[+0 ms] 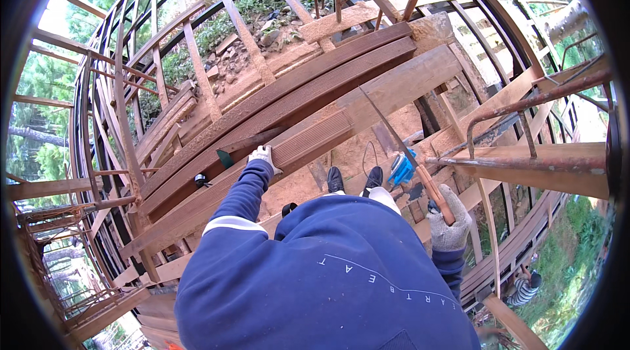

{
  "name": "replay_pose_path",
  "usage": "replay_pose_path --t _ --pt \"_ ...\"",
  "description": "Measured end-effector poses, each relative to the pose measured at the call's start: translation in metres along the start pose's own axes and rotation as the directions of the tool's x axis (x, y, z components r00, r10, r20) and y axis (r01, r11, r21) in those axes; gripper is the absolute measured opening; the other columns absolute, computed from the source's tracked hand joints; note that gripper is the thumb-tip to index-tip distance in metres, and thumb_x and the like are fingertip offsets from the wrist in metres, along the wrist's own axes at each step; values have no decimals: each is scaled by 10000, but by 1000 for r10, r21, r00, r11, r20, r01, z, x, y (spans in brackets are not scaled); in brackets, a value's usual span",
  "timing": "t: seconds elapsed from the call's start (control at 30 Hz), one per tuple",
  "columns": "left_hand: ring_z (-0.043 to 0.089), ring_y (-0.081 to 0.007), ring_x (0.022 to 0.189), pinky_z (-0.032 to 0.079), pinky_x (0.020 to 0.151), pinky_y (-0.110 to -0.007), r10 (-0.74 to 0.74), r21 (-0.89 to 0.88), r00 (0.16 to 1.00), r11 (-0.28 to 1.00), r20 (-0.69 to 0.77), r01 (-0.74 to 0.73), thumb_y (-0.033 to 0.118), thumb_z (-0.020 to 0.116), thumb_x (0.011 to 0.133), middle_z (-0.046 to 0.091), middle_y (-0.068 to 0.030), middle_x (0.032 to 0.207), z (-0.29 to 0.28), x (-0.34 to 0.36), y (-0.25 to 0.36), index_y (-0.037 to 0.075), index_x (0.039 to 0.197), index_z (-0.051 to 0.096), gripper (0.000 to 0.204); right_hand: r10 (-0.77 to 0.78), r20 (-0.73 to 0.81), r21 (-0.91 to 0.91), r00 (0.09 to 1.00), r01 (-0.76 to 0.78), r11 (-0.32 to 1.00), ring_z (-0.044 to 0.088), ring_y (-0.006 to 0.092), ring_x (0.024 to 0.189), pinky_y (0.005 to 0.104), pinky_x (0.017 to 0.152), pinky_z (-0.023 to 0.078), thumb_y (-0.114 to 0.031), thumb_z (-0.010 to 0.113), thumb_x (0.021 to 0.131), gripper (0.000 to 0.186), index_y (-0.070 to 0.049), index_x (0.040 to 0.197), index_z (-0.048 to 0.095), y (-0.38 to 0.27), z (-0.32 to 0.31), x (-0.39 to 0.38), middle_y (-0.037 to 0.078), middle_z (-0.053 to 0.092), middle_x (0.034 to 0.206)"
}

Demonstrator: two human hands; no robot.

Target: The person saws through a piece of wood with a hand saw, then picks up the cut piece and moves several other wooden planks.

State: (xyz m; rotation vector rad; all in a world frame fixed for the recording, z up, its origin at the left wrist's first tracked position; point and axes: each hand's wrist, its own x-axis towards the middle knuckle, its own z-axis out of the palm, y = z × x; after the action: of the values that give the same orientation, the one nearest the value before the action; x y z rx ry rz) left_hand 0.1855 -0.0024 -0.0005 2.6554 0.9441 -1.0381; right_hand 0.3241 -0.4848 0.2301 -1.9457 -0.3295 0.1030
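My gloved left hand (pixel 262 161) grips the far edge of a grooved brown board (pixel 315 134), which lies along a wider, paler plank (pixel 413 81). My gloved right hand (pixel 446 222) is closed round the long wooden handle of a handsaw (pixel 433 196). Its narrow blade (pixel 384 117) reaches up-left across the pale plank, beside the board's right end. Behind my left hand lie two long grooved boards (pixel 354 71), a green tool (pixel 225 158) and a small black-and-silver object (pixel 201 180). A blue object (pixel 403 167), too unclear to name, lies left of the saw handle.
My shoes stand on a dusty timber platform (pixel 367 146). Rusty railing (pixel 538 166) crosses at the right; curved metal and timber framing (pixel 157 35) rings the left and top. Rubble (pixel 233 51) shows between slats. A co-worker in a striped top (pixel 522 289) is below at the right.
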Motion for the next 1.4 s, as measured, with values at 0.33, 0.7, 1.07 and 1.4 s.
replay_pose_path --t 0.33,0.7,1.07,1.4 --pt "485 -349 1390 394 1149 -388 277 -219 919 951 279 -220 693 856 604 516 -191 1499 -43 45 -39 101 1563 379 1223 161 80 96 984 -168 981 637 247 1172 357 1005 513 -72 736 835 539 79 1333 596 6 14 -11 196 655 1303" --pt "639 -282 1192 479 1020 -370 380 -473 909 841 170 -263 435 780 835 671 -123 1332 -34 67 -60 152 1438 569 698 188 40 250 981 -192 949 657 234 1141 344 986 514 -44 765 792 567 76 1324 611 16 45 -8 173 682 1258" --pt "508 -342 1351 413 1141 -407 314 -219 923 907 -222 -361 539 793 771 509 -182 1479 -77 60 130 84 1555 344 1012 61 57 129 997 -68 989 685 235 1089 341 943 530 -71 769 762 585 47 1315 621 29 89 12 173 706 1186" --pt "637 -310 1186 518 994 -436 75 -177 961 976 -266 -125 572 786 772 653 -126 1294 -85 77 188 106 1303 571 738 67 198 127 978 -93 988 679 288 1147 366 987 515 -124 778 754 624 57 1327 606 69 94 14 202 691 1232"
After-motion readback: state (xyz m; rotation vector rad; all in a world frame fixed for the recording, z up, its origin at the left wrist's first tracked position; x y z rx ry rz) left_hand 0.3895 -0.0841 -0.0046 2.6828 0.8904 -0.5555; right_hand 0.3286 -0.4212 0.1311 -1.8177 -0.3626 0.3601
